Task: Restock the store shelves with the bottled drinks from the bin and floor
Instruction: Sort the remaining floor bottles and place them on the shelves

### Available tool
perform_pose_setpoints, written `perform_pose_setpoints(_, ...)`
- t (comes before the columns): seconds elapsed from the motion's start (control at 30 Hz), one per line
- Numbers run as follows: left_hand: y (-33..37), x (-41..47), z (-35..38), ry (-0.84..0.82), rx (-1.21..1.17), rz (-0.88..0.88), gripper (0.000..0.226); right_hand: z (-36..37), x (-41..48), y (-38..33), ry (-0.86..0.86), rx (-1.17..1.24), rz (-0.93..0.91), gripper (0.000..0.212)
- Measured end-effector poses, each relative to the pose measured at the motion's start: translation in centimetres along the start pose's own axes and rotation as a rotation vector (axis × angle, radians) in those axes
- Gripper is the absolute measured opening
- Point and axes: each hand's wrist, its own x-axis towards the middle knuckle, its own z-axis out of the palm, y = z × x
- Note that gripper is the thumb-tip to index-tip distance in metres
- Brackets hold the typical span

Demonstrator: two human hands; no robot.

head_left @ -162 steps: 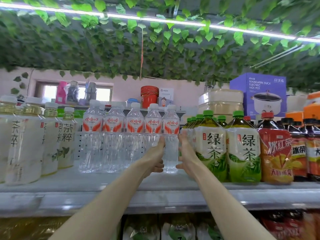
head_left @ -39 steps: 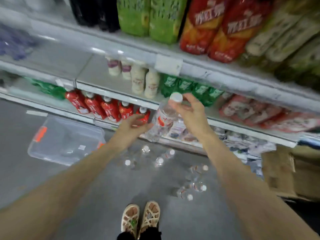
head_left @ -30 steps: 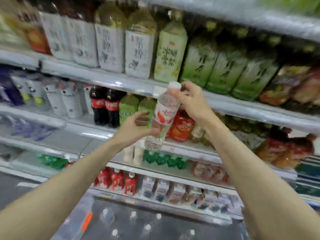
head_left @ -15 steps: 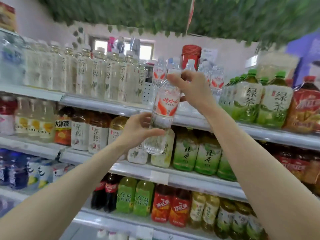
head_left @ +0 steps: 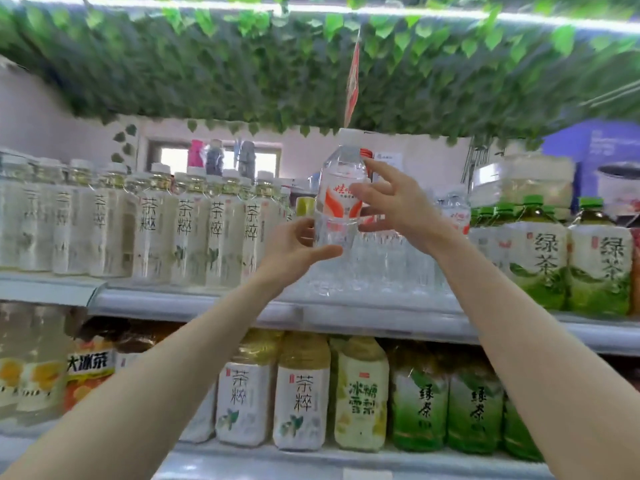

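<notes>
Water bottle (head_left: 341,199) is in the air, upright with a slight lean, held in front of the top shelf (head_left: 207,303) and clear of its deck. White cap (head_left: 349,135) is up, and the red-and-white label faces the camera. Left hand (head_left: 296,251) has the lower body: thumb wrapped across the front near the base, fingers curled round the back. Right hand (head_left: 398,206) sits on the bottle's right side, spread wide, fingers close to straight. Its thumb tip lies on the label and its index tip at the shoulder below the cap; this reads as contact, not a wrap. Behind and below the held bottle, a group of clear water bottles (head_left: 381,265) stands on the top shelf, the same label showing on one at its right end. Left of that group is a long row of pale tea bottles (head_left: 187,230); right of it are green tea bottles (head_left: 540,261) with green caps. The held bottle lines up over the left part of the water group, near the last pale tea bottle. Lower shelf (head_left: 311,455) carries more tea bottles (head_left: 301,393) with pale, yellow and green labels. Green leaves (head_left: 242,71) cover the ceiling, a light strip (head_left: 381,10) runs across the top, and a red tag (head_left: 353,77) hangs just above the cap. Blue box (head_left: 595,157) is at far right, blurred. Motion blur throughout; small print unreadable.
</notes>
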Motion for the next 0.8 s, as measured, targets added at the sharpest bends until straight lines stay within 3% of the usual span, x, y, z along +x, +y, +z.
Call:
perform_pose_setpoints(0.17, -3.4, 3.3, -0.6, -0.026, 0.008, -0.02, 0.037, 1.7, 3.1, 2.5, 0.052, -0.016, 0.052, 0.057)
perform_pose_setpoints(0.47, -6.0, 4.6, -0.3, -0.088, -0.026, -0.037, 0.019, 3.2, 5.8, 6.2, 0.125, -0.09, 0.159, 0.058)
perform_pose_setpoints(0.8, -7.3, 4.5, -0.2, -0.141, 0.096, -0.087, 0.045, 3.8, 5.0, 7.9, 0.141, -0.047, 0.211, 0.06)
